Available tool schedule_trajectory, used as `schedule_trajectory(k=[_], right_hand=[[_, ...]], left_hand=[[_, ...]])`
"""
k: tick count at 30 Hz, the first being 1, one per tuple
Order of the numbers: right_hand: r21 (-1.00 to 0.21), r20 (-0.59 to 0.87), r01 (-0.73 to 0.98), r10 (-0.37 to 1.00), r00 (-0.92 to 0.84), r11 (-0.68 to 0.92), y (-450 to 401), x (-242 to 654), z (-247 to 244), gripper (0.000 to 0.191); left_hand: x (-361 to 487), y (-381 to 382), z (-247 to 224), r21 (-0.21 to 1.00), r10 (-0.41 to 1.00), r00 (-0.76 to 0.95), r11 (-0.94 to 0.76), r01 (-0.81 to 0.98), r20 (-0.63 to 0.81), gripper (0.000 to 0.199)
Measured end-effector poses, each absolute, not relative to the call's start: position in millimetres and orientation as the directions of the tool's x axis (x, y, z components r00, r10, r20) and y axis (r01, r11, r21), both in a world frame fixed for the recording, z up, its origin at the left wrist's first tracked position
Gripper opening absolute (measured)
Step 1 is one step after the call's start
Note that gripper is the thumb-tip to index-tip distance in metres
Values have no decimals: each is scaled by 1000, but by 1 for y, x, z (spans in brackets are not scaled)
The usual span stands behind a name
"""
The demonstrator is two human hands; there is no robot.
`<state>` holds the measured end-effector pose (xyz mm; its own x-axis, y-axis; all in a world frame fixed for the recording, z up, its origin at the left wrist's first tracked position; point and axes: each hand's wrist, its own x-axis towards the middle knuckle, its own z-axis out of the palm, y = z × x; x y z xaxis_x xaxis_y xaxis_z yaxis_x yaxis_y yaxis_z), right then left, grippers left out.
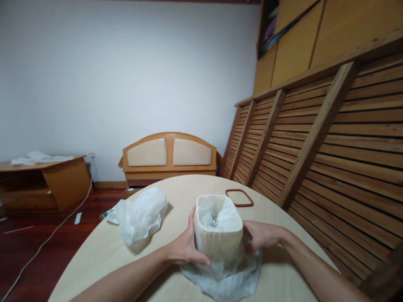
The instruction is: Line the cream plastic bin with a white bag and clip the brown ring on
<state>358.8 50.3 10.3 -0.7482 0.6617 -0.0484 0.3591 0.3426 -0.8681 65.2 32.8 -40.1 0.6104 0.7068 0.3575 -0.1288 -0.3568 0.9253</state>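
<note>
Two hands, left (188, 251) and right (260, 235), grasping one bag-lined bin (218, 246); one brown frame (244, 205), one white bundle (144, 217).

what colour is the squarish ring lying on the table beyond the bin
Reddish brown; the ring shows in the head view.

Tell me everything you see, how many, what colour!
bin: 1, cream, on table, between hands
liner: 1, whitish, in and over bin
crumpled bag: 1, white, table's left
frame: 1, reddish-brown, table, beyond bin
table: 1, pale, foreground
headboard: 1, tan, back wall
desk: 1, brown, left
loose items: unclear, white, on desk
cable: 1, whitish, floor
stick: 1, pink, floor
flat piece: 1, white, floor
slatted panel: 1, brown, right
cupboard doors: several, tan, upper right
wall: 1, pale, back
floor: 1, red, left
left hand: 1, bare, bin's left
right hand: 1, bare, bin's right
</note>
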Motion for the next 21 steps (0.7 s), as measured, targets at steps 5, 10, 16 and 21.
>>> schedule_trajectory(k=[5, 10, 16, 21], right_hand=[[-772, 29, 546, 876, -481, 325, 103, 392, 14, 45], [-463, 249, 868, 966, -65, 178, 146, 394, -30, 53], [-416, 265, 909, 961, 83, 36, 150, 385, -47, 44], [-477, 320, 874, 944, 78, 90, 140, 387, -39, 45]], left_hand=[[75, 31, -38, 909, 736, 534, -349, -229, 417, 160], [85, 30, -40, 905, 744, 520, -387, -177, 419, 149], [82, 32, -49, 886, 759, 478, -453, -98, 442, 136], [77, 25, -47, 897, 764, 495, -434, -80, 414, 139]])
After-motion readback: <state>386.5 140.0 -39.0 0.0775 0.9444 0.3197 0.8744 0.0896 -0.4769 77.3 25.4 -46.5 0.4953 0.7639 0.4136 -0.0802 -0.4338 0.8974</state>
